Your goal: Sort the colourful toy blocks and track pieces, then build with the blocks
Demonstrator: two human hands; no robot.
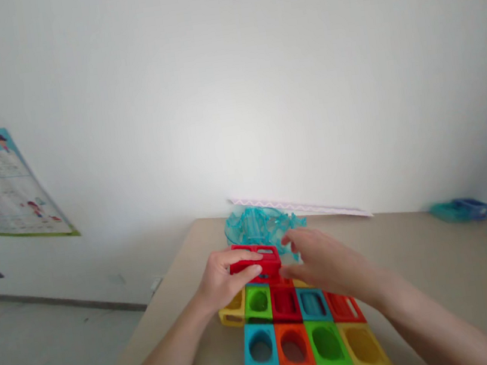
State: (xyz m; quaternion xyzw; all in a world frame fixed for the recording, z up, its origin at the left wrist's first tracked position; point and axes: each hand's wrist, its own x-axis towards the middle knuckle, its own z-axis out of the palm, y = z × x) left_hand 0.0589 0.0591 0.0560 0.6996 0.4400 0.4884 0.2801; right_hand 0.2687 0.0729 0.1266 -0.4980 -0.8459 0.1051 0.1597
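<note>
A red hollow block (269,258) is held by my left hand (227,275), thumb on its near side and fingers along its top. It sits at the far end of a group of coloured hollow blocks (293,344) joined side by side on the table. My right hand (311,257) is just right of the red block, thumb and fingers apart, with nothing visible between them. Green, blue, yellow, orange and red blocks lie below both hands. Whether the held block touches those beneath it is hard to tell.
Behind the hands, a clear teal bowl (232,229) holds teal pieces, some sticking out. A pale patterned strip (301,206) lies along the wall. Blue and teal items (467,209) rest at the table's far right. A poster (3,186) hangs left.
</note>
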